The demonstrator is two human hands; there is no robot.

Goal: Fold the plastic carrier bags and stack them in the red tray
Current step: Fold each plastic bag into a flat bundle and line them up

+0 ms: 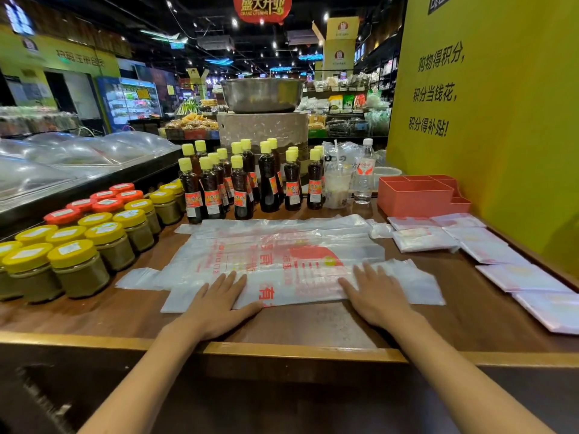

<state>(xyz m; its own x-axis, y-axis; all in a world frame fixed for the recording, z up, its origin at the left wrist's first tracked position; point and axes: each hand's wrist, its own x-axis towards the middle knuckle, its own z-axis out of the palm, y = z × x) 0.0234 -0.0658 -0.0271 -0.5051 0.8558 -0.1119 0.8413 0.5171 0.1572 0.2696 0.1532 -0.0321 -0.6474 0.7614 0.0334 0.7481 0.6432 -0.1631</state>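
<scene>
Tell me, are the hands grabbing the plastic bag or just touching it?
Just touching. The left hand and right hand both lie flat with straight fingers on the near folded edge of the plastic bag, pressing it onto the table.

The carrier bag (282,261) lies before me, jars (81,242) left, bottles (241,183) behind, tray (416,198) back right, folded bags (488,245) right.

Flat folded white plastic bag (551,311) at right edge: cut off by frame. Small print on dark yellow-capped bottles' orange labels (211,198), centre: unreadable. Upper-left background blurred.
</scene>
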